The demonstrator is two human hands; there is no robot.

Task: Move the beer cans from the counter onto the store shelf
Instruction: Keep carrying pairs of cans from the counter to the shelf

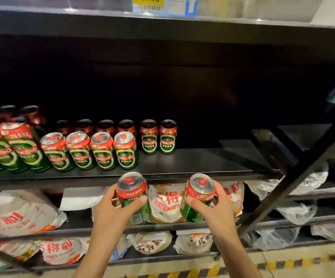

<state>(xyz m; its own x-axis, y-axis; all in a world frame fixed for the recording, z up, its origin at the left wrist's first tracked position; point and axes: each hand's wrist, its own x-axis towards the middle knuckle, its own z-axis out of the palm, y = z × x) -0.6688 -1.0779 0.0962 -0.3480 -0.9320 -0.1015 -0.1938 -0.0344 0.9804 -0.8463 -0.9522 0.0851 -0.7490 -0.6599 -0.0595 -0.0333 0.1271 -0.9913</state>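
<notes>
Your left grip (110, 207) clasping one beer can (133, 195), your right grip (212, 205) clasping another can (197, 197), both held just below the store shelf (212, 163), rows of cans (102, 149) standing there

"TSINGTAO" reads in white on the red band of the green-and-red aluminium beer cans standing on the black metal shelf (202, 159) above the hands, clearest on the two upright back-row cans (158, 137) just above the left hand (110, 209); front-row cans (104, 150) show it partly, "SINGTAO". Yellow paper price tag (150, 3) on the upper shelf edge, far above both hands, reads "25.00" over a barcode. White plastic bagged goods (166, 203) between the hands carry large red Chinese characters; the same print sits on bags below the left hand. Small Chinese print on both held cans is too blurred to read.
</notes>
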